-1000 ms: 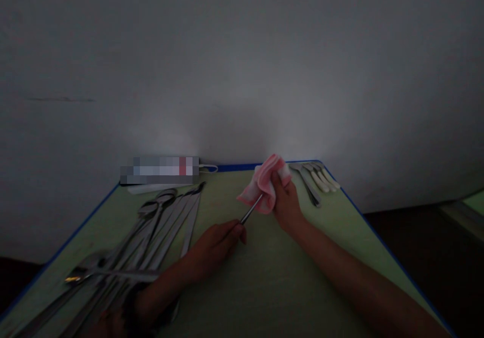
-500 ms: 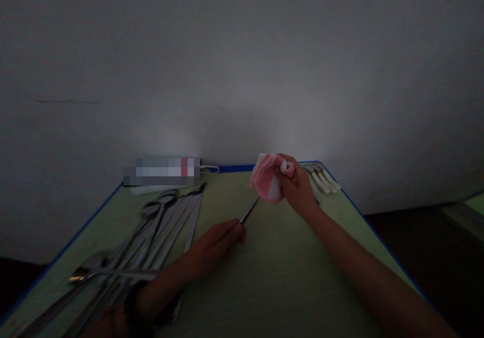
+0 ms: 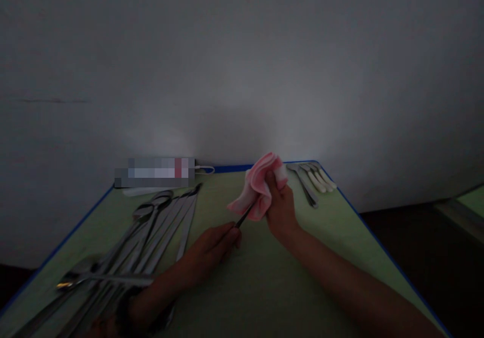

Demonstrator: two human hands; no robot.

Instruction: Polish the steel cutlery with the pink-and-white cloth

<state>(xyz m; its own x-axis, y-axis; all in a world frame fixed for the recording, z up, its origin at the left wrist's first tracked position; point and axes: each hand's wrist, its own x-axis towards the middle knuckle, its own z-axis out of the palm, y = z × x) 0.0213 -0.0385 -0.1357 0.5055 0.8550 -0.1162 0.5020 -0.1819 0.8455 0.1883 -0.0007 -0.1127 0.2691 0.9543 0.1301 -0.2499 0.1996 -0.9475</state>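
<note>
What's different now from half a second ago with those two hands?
The right hand has brought the pink-and-white cloth left and towards the person, and the far end of the thin metal utensil now disappears into its folds. Nothing was let go: the left hand still holds the utensil. The long-handled spoons and white-handled cutlery lie as they were.

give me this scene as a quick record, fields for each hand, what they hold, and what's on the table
left grip: closed on a thin metal utensil
right grip: holding a pink-and-white cloth
contact: cloth covers the utensil's far end; type cannot be told
table left: overlapping metal cutlery, spoons included
table far right: three white-handled pieces beside an all-metal piece
table back left: pixelated object
tabletop: green, blue-edged
</note>
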